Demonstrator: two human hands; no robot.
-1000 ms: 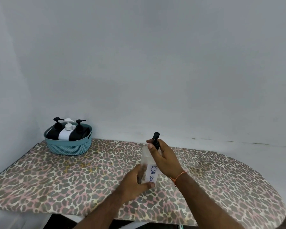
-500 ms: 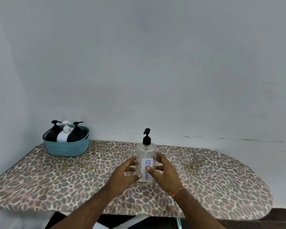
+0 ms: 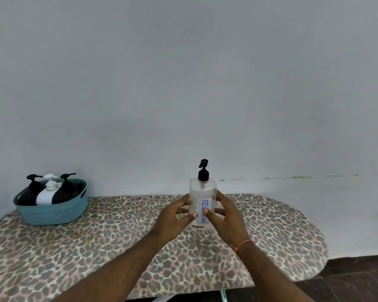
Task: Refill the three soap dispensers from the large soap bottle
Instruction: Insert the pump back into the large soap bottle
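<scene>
A clear large soap bottle (image 3: 202,192) with a black pump and a white "DISH SOAP" label stands upright on the leopard-print board (image 3: 96,247). My left hand (image 3: 175,216) and my right hand (image 3: 225,216) hold it from either side, fingers curled round its body, thumbs on the label. Three dispensers lean in a teal basket (image 3: 52,212) at the far left: a black dispenser (image 3: 30,192), a white dispenser (image 3: 46,194) and a second black dispenser (image 3: 64,191).
The board is narrow and rounded at its right end (image 3: 314,247), with dark floor (image 3: 358,277) beyond. A plain grey wall (image 3: 183,83) rises directly behind the board and basket.
The bottle went from tilted, with my right hand over its pump, to upright on the board. My right hand came down to its side; both hands now hold its body.
</scene>
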